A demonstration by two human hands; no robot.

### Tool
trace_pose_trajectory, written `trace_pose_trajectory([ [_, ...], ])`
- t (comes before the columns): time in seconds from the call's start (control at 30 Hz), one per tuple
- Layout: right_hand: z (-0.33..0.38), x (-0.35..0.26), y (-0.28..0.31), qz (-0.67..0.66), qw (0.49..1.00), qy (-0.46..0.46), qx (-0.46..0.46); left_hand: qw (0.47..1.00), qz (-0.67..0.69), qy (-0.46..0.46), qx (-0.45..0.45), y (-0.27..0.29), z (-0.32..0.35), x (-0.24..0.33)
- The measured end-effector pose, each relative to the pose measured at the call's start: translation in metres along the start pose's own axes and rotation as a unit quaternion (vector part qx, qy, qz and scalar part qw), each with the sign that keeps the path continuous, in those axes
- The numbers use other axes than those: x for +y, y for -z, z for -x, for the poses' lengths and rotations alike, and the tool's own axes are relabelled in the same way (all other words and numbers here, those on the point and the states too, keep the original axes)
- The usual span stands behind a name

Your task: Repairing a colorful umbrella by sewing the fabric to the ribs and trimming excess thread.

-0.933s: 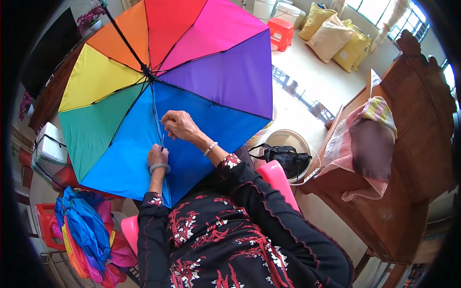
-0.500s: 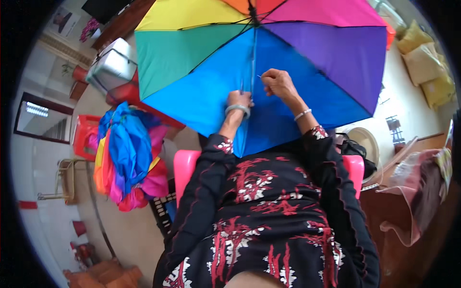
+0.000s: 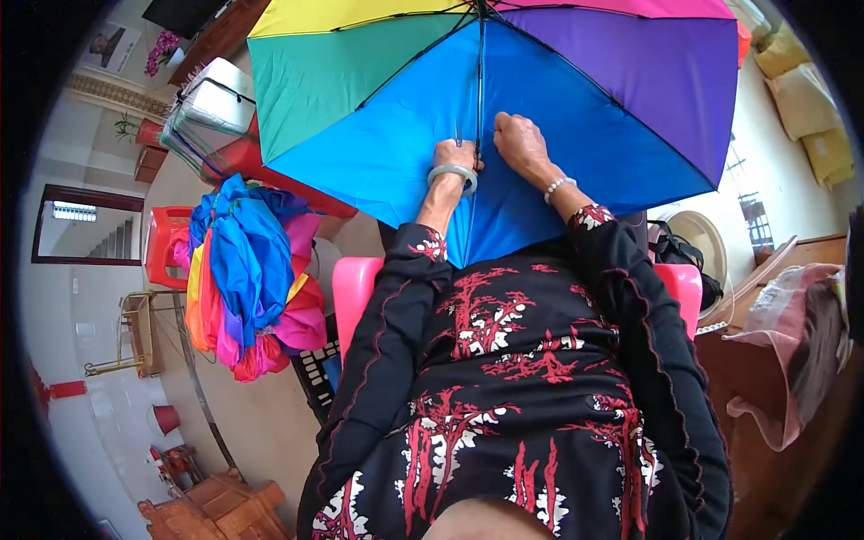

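You have one umbrella opened out in front of you, its inner side facing you and its near edge reaching your lap. Five long dark ribs show, slim and straight, fanning from one hub at the far edge of view; the smooth, thin cloth between them is yellow, green, blue, purple and pink, with blue on both sides of the middle rib.

Your two hands work near that middle rib, a little apart. Your left hand is curled closed on the umbrella at the rib, and a thin, shiny piece stands up from its grip, too small to identify. Your right hand, just to the right, has its fingers bent and tips pinched together; I can't tell whether anything thin sits between them. You wear two bracelets: a smooth, pale ring on the left wrist, and a string of round white beads on the right.

To your left, one crumpled, many-coloured heap of cloth lies against a red plastic stool. To your right stands one round, cream bucket with a limp black bag.
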State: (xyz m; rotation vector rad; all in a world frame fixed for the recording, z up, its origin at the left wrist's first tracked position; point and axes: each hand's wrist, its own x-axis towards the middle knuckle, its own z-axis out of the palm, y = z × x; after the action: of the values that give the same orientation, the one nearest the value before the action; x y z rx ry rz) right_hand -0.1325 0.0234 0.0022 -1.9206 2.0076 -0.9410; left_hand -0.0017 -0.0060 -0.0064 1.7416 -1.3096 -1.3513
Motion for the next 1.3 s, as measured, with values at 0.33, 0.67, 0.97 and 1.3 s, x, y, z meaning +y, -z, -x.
trace_pose_trajectory([
  [0.33, 0.008, -0.007, 0.004, 0.06, 0.994, 0.048, -0.072, 0.999, 0.049, -0.011, -0.002, 0.002, 0.013, 0.004],
  [0.67, 0.008, -0.01, 0.007, 0.045, 0.987, 0.012, -0.155, 0.999, 0.046, -0.022, -0.018, 0.004, 0.01, 0.002],
  [0.97, 0.002, 0.009, -0.013, -0.08, 0.991, 0.04, -0.101, 0.987, 0.157, 0.014, -0.038, 0.002, 0.002, -0.005],
  [1.3, 0.001, 0.009, -0.017, -0.112, 0.99, 0.054, -0.07, 0.979, 0.192, 0.063, -0.037, -0.007, -0.002, -0.003],
])
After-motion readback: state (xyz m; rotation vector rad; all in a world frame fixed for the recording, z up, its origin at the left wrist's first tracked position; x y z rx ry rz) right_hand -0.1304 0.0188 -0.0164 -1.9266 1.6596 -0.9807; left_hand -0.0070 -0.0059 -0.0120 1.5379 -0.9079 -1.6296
